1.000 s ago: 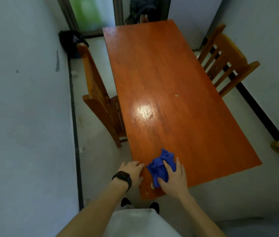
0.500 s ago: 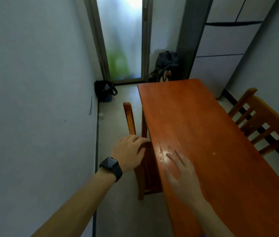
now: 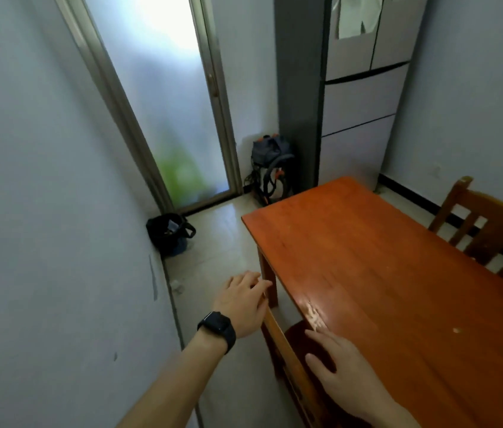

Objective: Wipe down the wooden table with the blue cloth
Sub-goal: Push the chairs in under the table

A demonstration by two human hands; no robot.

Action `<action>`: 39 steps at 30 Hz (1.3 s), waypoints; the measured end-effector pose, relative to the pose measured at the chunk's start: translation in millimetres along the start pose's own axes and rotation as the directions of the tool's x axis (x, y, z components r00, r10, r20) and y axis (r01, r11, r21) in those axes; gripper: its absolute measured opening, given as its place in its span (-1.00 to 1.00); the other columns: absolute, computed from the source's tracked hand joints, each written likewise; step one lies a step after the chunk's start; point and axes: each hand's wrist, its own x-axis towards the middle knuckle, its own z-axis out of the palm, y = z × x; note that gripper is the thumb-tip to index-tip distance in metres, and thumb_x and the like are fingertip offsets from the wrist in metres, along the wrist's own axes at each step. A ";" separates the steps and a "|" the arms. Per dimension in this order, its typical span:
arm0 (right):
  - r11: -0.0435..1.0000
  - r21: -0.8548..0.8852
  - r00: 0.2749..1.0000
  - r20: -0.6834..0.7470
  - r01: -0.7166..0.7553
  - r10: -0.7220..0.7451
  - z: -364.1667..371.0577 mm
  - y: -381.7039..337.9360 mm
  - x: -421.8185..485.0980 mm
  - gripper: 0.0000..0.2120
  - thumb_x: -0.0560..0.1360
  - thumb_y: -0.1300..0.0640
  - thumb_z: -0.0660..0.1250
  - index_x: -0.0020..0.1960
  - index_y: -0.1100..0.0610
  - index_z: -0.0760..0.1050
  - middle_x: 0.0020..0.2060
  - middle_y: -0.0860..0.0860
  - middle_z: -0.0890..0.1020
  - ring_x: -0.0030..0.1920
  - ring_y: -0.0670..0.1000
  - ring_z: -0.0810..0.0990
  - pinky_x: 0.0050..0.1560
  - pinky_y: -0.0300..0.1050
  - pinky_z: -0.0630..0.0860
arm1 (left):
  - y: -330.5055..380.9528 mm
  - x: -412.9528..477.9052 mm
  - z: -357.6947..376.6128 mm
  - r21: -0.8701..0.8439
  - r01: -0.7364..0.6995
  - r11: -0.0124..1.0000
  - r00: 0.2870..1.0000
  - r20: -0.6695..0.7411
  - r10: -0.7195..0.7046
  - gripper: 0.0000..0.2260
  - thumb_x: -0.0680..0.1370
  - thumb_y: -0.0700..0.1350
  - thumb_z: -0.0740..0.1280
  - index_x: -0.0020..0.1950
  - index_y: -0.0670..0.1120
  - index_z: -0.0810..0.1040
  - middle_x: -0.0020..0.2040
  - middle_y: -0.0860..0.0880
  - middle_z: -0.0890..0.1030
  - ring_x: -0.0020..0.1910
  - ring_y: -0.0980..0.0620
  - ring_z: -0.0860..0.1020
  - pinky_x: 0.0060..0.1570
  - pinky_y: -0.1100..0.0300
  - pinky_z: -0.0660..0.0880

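A person stands at the near left side of the wooden table (image 3: 398, 273), which runs from the near right toward a grey fridge (image 3: 364, 103) at the far wall. The right hand (image 3: 346, 375) lies palm-down at the table's left edge, fingers straight and slightly spread, holding nothing. The left hand (image 3: 242, 304), a black watch (image 3: 218, 329) on its wrist, hovers flat and relaxed over the top of a wooden chair (image 3: 284, 350) tucked against the table's left side; contact cannot be told. Where the blue cloth lies cannot be told. A black bag (image 3: 168, 233) sits by a frosted door (image 3: 164, 103).
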 end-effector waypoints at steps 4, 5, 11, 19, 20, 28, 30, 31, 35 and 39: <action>0.998 0.036 0.997 0.062 -0.058 0.056 11.9 -5.9 37.1 -0.51 0.55 -0.32 0.09 0.46 -0.29 0.22 0.47 -0.28 0.23 0.48 -0.15 0.15 0.48 -0.05 0.13 | -15.7 46.4 5.4 0.019 -0.094 0.995 0.990 0.111 0.091 -0.59 0.63 0.12 0.09 0.49 0.15 0.30 0.53 0.01 0.26 0.53 -0.05 0.16 0.51 -0.08 0.02; 0.993 0.069 0.992 0.089 -0.097 0.090 14.8 -7.5 42.8 -0.51 0.55 -0.32 0.08 0.46 -0.28 0.22 0.46 -0.29 0.25 0.47 -0.15 0.18 0.47 -0.06 0.16 | -19.8 59.2 6.5 0.030 -0.145 0.989 0.980 0.144 0.139 -0.58 0.63 0.14 0.08 0.49 0.15 0.30 0.53 0.02 0.26 0.53 -0.04 0.15 0.50 -0.08 -0.01; 0.875 0.305 0.909 0.307 -0.376 0.283 38.5 -9.3 53.6 -0.44 0.49 -0.41 0.12 0.45 -0.29 0.24 0.35 -0.28 0.42 0.25 -0.22 0.41 0.26 -0.26 0.33 | -45.8 122.3 27.8 0.051 -0.474 0.879 0.822 0.381 0.422 -0.45 0.55 0.38 -0.03 0.42 0.19 0.39 0.42 0.08 0.41 0.46 0.00 0.27 0.50 -0.09 0.05; 0.725 0.036 0.725 -0.003 -0.688 0.688 91.6 -37.2 55.3 -0.39 0.41 -0.53 0.00 0.35 -0.26 0.23 -0.04 -0.20 0.52 -0.07 -0.10 0.55 -0.11 -0.13 0.52 | -70.8 167.2 72.0 -0.024 -0.828 0.561 0.446 0.578 0.683 -0.40 0.48 0.49 -0.05 0.22 0.16 0.52 0.02 0.08 0.63 -0.08 0.01 0.59 -0.28 0.18 0.41; 0.684 -0.021 0.679 -0.143 -0.729 0.720 104.4 -40.9 56.2 -0.35 0.38 -0.57 -0.07 0.28 -0.23 0.30 -0.07 -0.18 0.54 -0.07 -0.07 0.57 -0.12 -0.10 0.51 | -70.9 167.9 74.6 -0.025 -0.860 0.510 0.400 0.588 0.703 -0.41 0.49 0.49 -0.03 0.25 0.16 0.49 0.01 0.07 0.63 -0.09 0.00 0.59 -0.30 0.18 0.37; 0.526 -0.132 0.486 -0.611 -0.840 0.624 139.0 -35.6 70.5 -0.38 0.26 -0.61 -0.01 -0.30 -0.12 0.49 -0.46 -0.15 0.55 -0.41 -0.05 0.57 -0.34 -0.15 0.40 | -74.5 178.2 87.9 0.006 -0.970 0.242 0.217 0.470 0.856 -0.53 0.59 0.33 0.03 0.16 0.01 0.48 -0.08 0.01 0.64 -0.05 -0.05 0.60 0.01 0.07 0.39; 0.525 -0.134 0.484 -0.620 -0.841 0.617 135.8 -28.8 72.1 -0.40 0.26 -0.62 0.02 -0.32 -0.11 0.47 -0.48 -0.15 0.53 -0.43 -0.06 0.56 -0.39 -0.20 0.35 | -72.6 183.8 88.6 0.008 -0.971 0.238 0.217 0.445 0.869 -0.53 0.59 0.33 0.03 0.13 0.01 0.49 -0.09 0.02 0.63 -0.06 -0.04 0.60 -0.02 0.07 0.38; 0.536 -0.131 0.493 -0.612 -0.834 0.618 135.4 -25.7 73.3 -0.41 0.26 -0.61 0.06 -0.31 -0.10 0.47 -0.47 -0.15 0.53 -0.42 -0.06 0.55 -0.41 -0.21 0.35 | -71.8 186.7 88.3 0.025 -0.974 0.226 0.213 0.453 0.866 -0.53 0.58 0.34 0.03 0.12 0.01 0.49 -0.11 0.02 0.63 -0.09 -0.04 0.60 -0.07 0.07 0.37; 0.486 -0.178 0.468 -0.668 -0.856 0.579 137.6 -10.9 86.7 -0.47 0.12 -0.60 0.25 -0.32 -0.16 0.53 -0.49 -0.19 0.51 -0.52 -0.14 0.49 -0.54 -0.26 0.38 | -67.2 199.4 84.3 0.035 -0.969 0.243 0.233 0.444 0.865 -0.49 0.56 0.38 0.04 0.14 0.02 0.52 -0.13 0.03 0.63 -0.13 -0.02 0.61 -0.07 0.08 0.37; 0.501 -0.150 0.433 -0.741 -0.852 0.513 120.8 -8.9 101.7 -0.49 0.03 -0.58 0.31 -0.40 -0.15 0.47 -0.55 -0.19 0.45 -0.58 -0.17 0.42 -0.61 -0.31 0.28 | -61.1 220.4 83.1 0.114 -0.965 0.235 0.261 0.413 0.873 -0.46 0.52 0.43 0.02 0.10 0.07 0.53 -0.16 0.05 0.65 -0.14 -0.03 0.60 0.08 0.08 0.42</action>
